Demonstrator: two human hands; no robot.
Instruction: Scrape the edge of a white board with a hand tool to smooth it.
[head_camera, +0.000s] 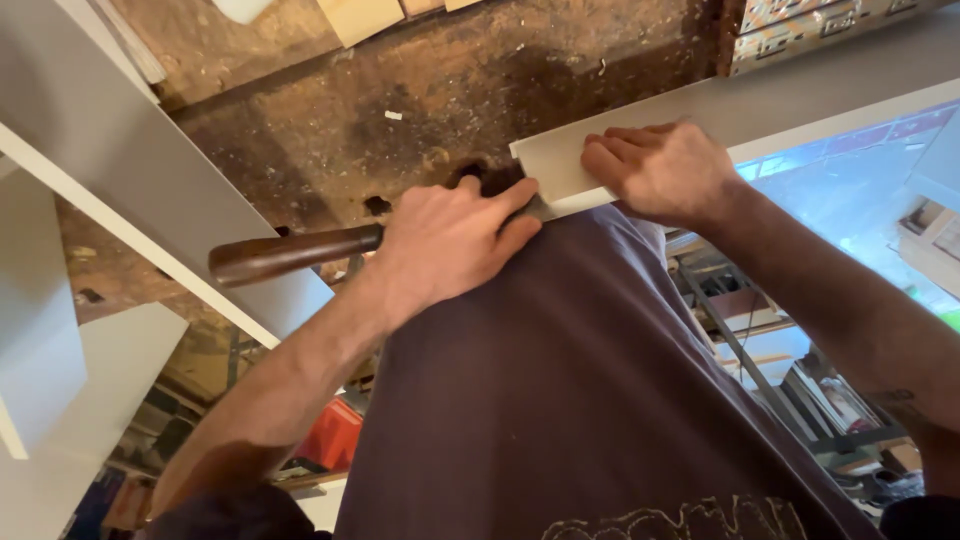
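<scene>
Dark shirt (590, 400) fills our foreground. Our left hand (450, 240) grips wooden-handled tool (290, 255), tip at white panel (720, 125) end. Our right hand (665, 170) presses flat, steadying panel. We judge trimming underway; next stroke needs firm bracing.

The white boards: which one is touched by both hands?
The narrow white board at upper right: right hand presses its end, left hand meets its corner. The large boards at left lie untouched.
</scene>
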